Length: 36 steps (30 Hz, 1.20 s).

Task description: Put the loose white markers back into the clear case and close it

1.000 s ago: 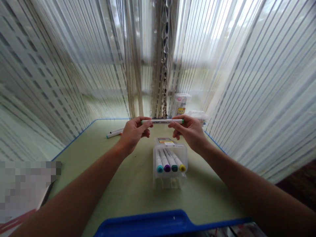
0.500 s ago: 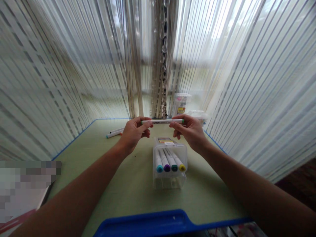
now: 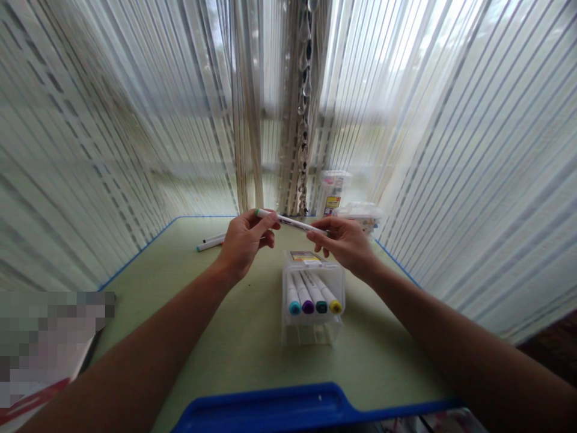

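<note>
A white marker with green ends is held in the air between my two hands, tilted so its left end is higher. My left hand pinches it near the left end with thumb and fingers. My right hand grips the other end, whose tip is mostly covered by the fingers. Just below stands a clear plastic marker case, its open side facing me. Inside lie several white markers with light blue, purple, dark green and yellow ends.
Loose markers lie on the green table beyond my left hand. At the back right stand a clear container and a plastic-wrapped pack. A blue tray edge runs along the front. String curtains surround the table.
The marker has gone from level to tilted, left end up and right end down. My right hand has lowered slightly. Both hands keep hold of it.
</note>
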Each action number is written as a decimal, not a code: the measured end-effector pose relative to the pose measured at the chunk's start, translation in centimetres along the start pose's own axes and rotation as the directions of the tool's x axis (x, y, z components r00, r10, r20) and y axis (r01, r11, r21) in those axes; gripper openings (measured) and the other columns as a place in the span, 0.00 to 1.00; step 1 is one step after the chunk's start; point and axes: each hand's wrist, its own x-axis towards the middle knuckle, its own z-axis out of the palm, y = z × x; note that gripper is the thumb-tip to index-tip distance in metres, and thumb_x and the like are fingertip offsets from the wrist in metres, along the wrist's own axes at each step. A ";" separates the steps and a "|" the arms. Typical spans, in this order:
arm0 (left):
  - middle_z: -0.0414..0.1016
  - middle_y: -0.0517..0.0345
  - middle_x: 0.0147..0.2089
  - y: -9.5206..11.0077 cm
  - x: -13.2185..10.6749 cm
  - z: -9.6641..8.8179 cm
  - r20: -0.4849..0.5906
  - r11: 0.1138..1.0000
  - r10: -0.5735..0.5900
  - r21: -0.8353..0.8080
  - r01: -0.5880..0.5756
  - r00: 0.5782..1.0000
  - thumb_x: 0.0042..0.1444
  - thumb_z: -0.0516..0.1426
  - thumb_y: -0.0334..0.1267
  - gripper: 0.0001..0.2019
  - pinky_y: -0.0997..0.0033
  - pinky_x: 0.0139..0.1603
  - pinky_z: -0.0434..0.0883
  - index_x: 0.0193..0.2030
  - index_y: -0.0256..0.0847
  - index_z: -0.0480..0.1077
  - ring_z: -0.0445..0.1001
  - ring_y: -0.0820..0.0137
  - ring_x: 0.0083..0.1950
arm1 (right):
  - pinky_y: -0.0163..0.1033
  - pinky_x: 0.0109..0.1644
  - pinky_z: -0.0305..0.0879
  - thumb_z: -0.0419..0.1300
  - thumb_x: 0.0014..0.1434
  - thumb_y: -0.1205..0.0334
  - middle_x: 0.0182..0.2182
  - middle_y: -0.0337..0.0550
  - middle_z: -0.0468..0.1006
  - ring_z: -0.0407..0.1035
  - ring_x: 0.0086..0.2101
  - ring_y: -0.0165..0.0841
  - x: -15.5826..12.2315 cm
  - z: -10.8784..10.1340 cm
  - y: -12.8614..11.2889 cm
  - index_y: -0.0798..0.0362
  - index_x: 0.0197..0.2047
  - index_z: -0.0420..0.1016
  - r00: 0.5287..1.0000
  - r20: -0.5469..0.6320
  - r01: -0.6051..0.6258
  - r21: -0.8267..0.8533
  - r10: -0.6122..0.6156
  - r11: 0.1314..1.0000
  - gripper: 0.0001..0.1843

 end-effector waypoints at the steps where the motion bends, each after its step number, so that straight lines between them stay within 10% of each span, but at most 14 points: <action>1: 0.76 0.57 0.31 0.0 0.0 0.0 0.000 1.000 0.001 -0.010 -0.001 1.000 0.49 0.68 0.42 0.13 0.75 0.25 0.68 0.36 0.35 0.74 0.68 0.78 0.23 | 0.30 0.16 0.63 0.73 0.47 0.49 0.20 0.38 0.76 0.69 0.18 0.26 0.0 0.0 0.0 0.57 0.35 0.80 1.000 0.010 0.002 -0.009 -0.002 1.000 0.21; 36: 0.74 0.59 0.30 1.0 -1.1 1.4 0.031 0.975 0.218 0.022 -0.219 0.975 0.48 0.69 0.40 0.11 0.75 0.22 0.64 0.35 0.37 0.79 0.65 0.79 0.23 | 0.37 0.30 0.70 0.67 0.57 0.53 0.32 0.45 0.83 0.74 0.30 0.34 -0.1 -0.5 0.4 0.53 0.42 0.83 0.969 0.076 0.246 -0.328 -0.234 0.912 0.14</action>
